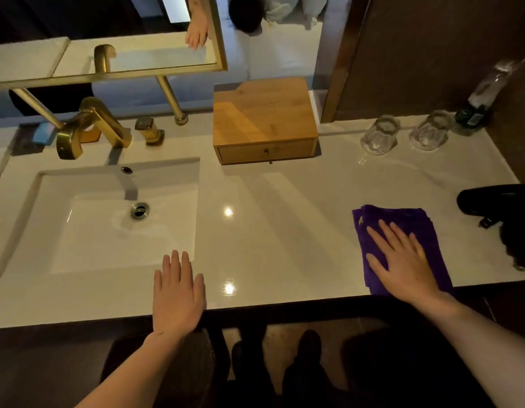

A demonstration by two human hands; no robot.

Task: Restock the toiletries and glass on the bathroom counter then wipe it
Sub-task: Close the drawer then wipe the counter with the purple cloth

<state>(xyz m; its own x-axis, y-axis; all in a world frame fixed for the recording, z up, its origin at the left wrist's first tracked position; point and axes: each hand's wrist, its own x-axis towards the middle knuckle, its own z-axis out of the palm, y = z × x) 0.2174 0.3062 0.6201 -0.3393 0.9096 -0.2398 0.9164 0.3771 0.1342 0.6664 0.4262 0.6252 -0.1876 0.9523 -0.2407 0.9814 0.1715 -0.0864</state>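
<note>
From the head view, you are pressing your right hand flat, fingers spread, on the purple cloth lying on the white counter, well right of the sink. Your left hand is resting open and empty at the sink's near right corner. 2 glasses are standing right of the wooden box.
</note>
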